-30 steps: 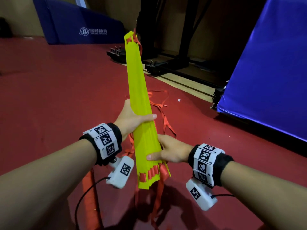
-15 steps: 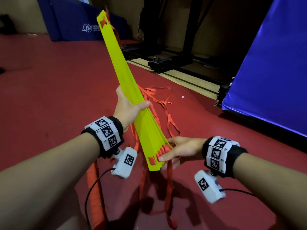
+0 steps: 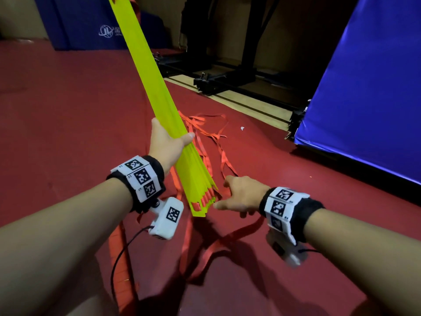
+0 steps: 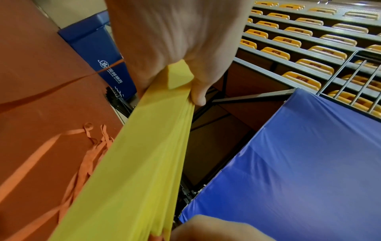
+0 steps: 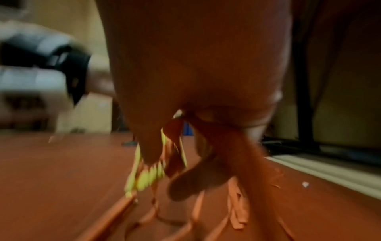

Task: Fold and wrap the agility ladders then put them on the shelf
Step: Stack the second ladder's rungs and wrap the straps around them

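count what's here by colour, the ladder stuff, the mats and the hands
yellow: 1 bundle of rungs, gripped by the left hand
orange: 1 tangle of straps, loose on the floor
blue: 2 mats, one far, one near
hands: 2, counting the right hand
total: 6

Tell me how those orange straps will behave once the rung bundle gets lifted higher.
The orange straps look limp: they lie in loose loops on the floor, so they would likely dangle and tangle. The yellow rungs, gripped by the left hand, stay straight, probably stiff.
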A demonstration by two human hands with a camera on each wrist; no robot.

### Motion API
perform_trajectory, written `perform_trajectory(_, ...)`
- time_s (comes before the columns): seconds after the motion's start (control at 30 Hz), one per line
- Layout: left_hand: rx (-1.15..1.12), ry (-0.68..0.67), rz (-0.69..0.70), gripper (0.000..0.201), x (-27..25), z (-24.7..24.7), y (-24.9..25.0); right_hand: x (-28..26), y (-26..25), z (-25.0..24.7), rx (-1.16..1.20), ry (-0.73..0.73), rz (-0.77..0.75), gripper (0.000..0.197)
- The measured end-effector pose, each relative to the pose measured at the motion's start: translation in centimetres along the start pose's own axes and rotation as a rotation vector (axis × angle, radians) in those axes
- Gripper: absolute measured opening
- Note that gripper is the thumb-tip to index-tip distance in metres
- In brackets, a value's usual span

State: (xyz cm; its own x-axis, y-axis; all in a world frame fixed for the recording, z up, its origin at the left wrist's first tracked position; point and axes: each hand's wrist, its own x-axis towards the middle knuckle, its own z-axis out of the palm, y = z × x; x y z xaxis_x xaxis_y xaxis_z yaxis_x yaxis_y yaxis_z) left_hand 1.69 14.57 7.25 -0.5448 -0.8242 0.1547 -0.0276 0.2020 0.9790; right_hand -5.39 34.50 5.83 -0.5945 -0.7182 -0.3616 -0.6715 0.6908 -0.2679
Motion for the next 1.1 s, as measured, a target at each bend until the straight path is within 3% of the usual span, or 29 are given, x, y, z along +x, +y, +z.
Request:
perform_trajectory(0.13,-0.057,0.01,-0.032,0.1,-0.2,0.9,0.2,0.6,0.6,0.0,-0.064,0.159,-0.098,0.031)
perform_trajectory(0.33,-0.088,0.022,-0.046,0.113,-0.1,0.5,0.1,1.3,0.5,-0.6,0.02,0.298,-0.151,0.023)
perform_trajectory(0.57,-0.231,-0.024,-0.196,0.146,1.3,-0.7,-1.3,2.4,1.9,-2.3,0.066,0.238,-0.086,0.023)
perform_trajectory(0.73,-0.393,-0.018,-0.295,0.142,2.4,-1.1,-2.1,2.1,2.6,-3.0,0.217,0.063,-0.134,0.031)
perform_trajectory(0.83,-0.432,-0.033,-0.307,0.124,1.3,-1.4,-0.8,2.1,3.2,-3.5,0.175,0.087,-0.152,0.037)
perform_trajectory(0.97,-0.441,-0.066,-0.337,0.137,2.3,-1.1,-1.5,1.6,3.7,-4.4,0.188,0.064,-0.182,0.025)
perform_trajectory(1.1,-0.408,-0.095,-0.341,0.12,0.2,-0.7,0.2,1.6,4.2,-4.4,0.217,0.013,-0.207,0.01)
